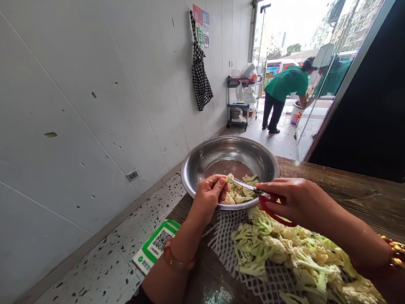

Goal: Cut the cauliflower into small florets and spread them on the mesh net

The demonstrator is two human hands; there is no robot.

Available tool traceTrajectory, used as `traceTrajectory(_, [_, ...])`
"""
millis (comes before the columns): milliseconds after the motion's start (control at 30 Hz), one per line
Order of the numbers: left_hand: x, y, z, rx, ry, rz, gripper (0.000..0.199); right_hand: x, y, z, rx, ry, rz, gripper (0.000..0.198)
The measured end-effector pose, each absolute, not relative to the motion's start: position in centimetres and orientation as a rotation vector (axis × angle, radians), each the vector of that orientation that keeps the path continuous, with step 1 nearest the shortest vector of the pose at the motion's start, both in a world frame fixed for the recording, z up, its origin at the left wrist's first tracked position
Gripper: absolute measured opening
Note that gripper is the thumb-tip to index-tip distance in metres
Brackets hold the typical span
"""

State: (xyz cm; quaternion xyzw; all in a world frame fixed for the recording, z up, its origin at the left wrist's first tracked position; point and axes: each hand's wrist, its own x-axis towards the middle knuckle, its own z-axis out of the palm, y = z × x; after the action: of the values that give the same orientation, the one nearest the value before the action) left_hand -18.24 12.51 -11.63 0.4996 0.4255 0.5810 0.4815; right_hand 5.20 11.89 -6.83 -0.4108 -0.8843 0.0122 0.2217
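Observation:
Over the near rim of a wide metal bowl [203, 147], my left hand [210, 191] pinches a small cauliflower floret [229, 178]. My right hand [289, 197] grips a pair of scissors [276, 217] by the red handles, and their blades point left at that floret. Several cut florets [241, 193] lie in the near part of the bowl. Below my right arm, a heap of cauliflower pieces [296, 255] with pale green stems rests on white foam netting [223, 234] on the dark wooden table.
A green QR-code sign [157, 245] sits at the table's left edge. Beyond the bowl, a person in a green shirt [288, 84] bends over a bucket [296, 114] by the glass door. A cart [240, 101] with bags and a checked apron [201, 78] are along the left wall.

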Motion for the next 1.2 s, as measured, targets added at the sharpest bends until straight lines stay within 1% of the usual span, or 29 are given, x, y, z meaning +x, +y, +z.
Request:
traceTrajectory(167, [-18.26,12.44,-11.63,1.222,1.026,1.404,0.038,4.99,12.09,-7.47,-1.161,-2.373,0.142,0.030])
traceTrajectory(400, [-18.11,12.38,-11.85,1.261,1.004,1.410,0.035,4.50,12.24,-7.29,-1.188,-2.362,0.236,0.031])
traceTrajectory(600, [-18.10,12.49,-11.83,1.246,1.015,1.437,0.035,4.61,12.28,-6.81,-1.241,-2.380,0.202,0.031])
traceTrajectory(833, [-18.08,12.50,-11.88,1.219,1.008,1.441,0.036,4.95,12.60,-6.76,-1.198,-2.389,0.128,0.029])
traceTrajectory(1200, [-18.06,12.37,-11.91,1.241,1.040,1.454,0.031,4.91,12.68,-6.98,-1.238,-2.371,0.223,0.029])
